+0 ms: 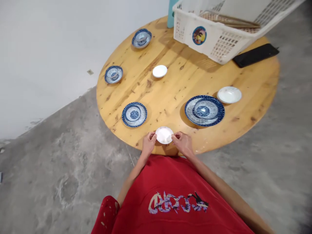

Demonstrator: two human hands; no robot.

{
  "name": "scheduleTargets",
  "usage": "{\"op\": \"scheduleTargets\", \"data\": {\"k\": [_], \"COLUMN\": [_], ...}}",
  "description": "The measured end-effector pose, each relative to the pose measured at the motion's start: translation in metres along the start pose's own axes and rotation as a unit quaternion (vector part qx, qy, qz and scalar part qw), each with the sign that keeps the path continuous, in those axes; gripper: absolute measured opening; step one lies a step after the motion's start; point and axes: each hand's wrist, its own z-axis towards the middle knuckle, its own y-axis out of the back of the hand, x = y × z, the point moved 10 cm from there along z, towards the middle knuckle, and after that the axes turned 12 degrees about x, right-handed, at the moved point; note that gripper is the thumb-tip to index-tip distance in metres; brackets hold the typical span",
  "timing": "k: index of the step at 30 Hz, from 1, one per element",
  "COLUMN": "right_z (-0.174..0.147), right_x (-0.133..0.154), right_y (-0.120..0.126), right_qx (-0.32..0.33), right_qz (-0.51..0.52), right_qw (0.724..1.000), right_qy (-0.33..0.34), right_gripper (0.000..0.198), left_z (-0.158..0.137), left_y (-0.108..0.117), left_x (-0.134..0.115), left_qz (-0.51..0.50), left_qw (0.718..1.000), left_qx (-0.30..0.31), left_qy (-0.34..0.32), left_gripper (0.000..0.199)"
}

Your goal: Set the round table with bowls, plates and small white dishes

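Note:
A small white dish (pixel 164 135) is at the near edge of the round wooden table (pixel 170 94), between my two hands. My left hand (pixel 149 142) pinches its left rim, and my right hand (pixel 182 142) grips the right rim with fingers closed. Whether the dish rests on the wood or is slightly raised, I cannot tell. Just beyond my left hand lies a blue-patterned plate (pixel 134 114). A larger blue-rimmed plate (pixel 216 121) with a bowl-like round piece (pixel 206 109) on it sits past my right hand, and a white bowl (pixel 229 95) stands behind it.
Another white dish (pixel 160 71) lies mid-table. Two blue-patterned dish sets (pixel 113 74) (pixel 141 38) are along the left edge. A white plastic basket (pixel 187 27) with chopstick-like sticks (pixel 234 22) inside stands at the back right, a black phone (pixel 255 56) beside it.

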Motion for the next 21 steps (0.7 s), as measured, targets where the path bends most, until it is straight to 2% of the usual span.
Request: {"op": "scheduleTargets", "data": {"k": [2,5,8,10,16,21], "right_z": [0.0,-0.001,-0.004,-0.006,-0.011,-0.014], "right_x": [0.008,0.016,0.017,0.016,0.026,0.038], "right_y": [-0.009,-0.022,-0.037,-0.047,-0.067,-0.069], "right_qx": [-0.016,-0.042,-0.054,-0.062,-0.106,-0.146], "right_qz": [0.017,0.036,0.07,0.083,0.083,0.091], "right_qw": [1.0,0.998,0.994,0.991,0.985,0.978], "right_qy": [-0.013,-0.038,-0.067,-0.084,-0.11,-0.116], "right_gripper": [0.021,0.02,0.02,0.021,0.021,0.018], "left_z": [0.002,0.006,0.017,0.029,0.059,0.07], "left_y": [0.023,0.073,0.121,0.14,0.152,0.159], "left_x": [0.01,0.024,0.029,0.029,0.036,0.037], "left_qz": [-0.042,-0.114,-0.148,-0.162,-0.183,-0.168], "left_qw": [0.999,0.991,0.982,0.98,0.982,0.984], "left_qx": [0.002,-0.053,-0.107,-0.108,-0.021,0.003], "left_qy": [0.019,0.043,0.037,0.029,0.037,0.051], "left_gripper": [0.019,0.032,0.04,0.043,0.043,0.035]}}
